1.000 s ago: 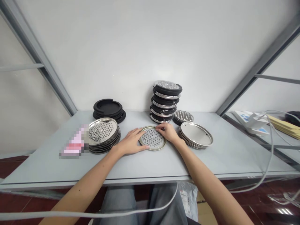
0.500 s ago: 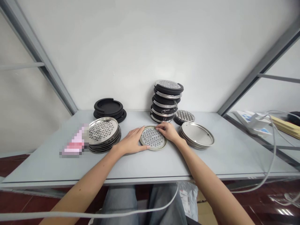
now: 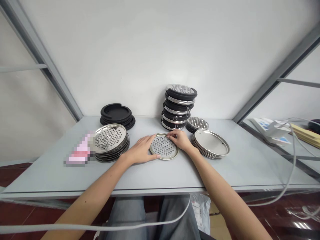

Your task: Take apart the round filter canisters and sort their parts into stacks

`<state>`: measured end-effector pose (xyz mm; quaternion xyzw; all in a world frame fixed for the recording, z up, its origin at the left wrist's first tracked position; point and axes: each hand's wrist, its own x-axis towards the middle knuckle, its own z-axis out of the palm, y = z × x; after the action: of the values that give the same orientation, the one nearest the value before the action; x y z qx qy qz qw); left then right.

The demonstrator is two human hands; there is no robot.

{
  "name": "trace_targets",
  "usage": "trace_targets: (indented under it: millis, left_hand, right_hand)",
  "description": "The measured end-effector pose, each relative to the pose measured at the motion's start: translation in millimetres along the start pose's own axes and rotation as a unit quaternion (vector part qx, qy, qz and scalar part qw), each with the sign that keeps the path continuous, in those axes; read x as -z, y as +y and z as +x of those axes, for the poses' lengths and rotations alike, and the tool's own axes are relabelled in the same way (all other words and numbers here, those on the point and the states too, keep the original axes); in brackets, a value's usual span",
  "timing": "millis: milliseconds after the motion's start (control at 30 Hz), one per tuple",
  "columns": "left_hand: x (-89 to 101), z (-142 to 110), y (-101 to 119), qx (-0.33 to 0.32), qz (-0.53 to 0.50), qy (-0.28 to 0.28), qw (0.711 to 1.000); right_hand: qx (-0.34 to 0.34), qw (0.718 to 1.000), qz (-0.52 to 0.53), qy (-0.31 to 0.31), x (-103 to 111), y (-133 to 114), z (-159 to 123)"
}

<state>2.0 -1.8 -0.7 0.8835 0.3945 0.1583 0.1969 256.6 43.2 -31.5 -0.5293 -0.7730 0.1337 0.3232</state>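
A round metal grater disc (image 3: 164, 146) with a raised rim lies flat on the table in front of me. My left hand (image 3: 143, 150) grips its left edge, the thumb along the near rim and the fingers along the far one. At the upper right of the rim, the thumb and fingers of my right hand (image 3: 180, 139) are pinched together. Whatever is between these fingertips is too small and hidden to make out. Left of the disc stands a stack of perforated grater discs (image 3: 110, 139); on its right is a stack of plain metal lids (image 3: 210, 143).
Black ring-shaped holders (image 3: 116, 115) are piled at the back left. A tall stack of black-and-silver assembled graters (image 3: 178, 106) with wire loops rises near the wall, beside small grater discs (image 3: 197, 124). A blurred pink item (image 3: 79, 150) lies left. A white cable (image 3: 291, 166) hangs right.
The view has shifted very slightly. Both hands keep the same hold at the disc's rim, and nothing on the table has visibly moved.
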Motion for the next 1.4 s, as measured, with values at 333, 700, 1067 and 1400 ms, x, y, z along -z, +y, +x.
trace_targets:
  millis: [333, 700, 1067, 1400]
  left_hand:
    - [1.8, 0.3, 1.1, -0.016, -0.004, -0.003, 1.0]
    - [2.0, 0.6, 1.4, -0.008, 0.015, -0.013, 1.0]
    - [0.9, 0.2, -2.2, 0.004, 0.021, -0.026, 0.999]
    - [1.1, -0.5, -2.3, 0.014, 0.023, -0.036, 0.999]
  right_hand:
    - [-0.016, 1.0, 0.015, 0.018, -5.0, 0.1, 2.6]
    - [0.008, 0.999, -0.02, 0.026, -5.3, -0.6, 3.0]
    - [0.017, 0.999, 0.012, 0.045, -3.6, -1.2, 0.1]
    - [-0.004, 0.999, 0.009, 0.04, -4.6, 1.7, 0.7]
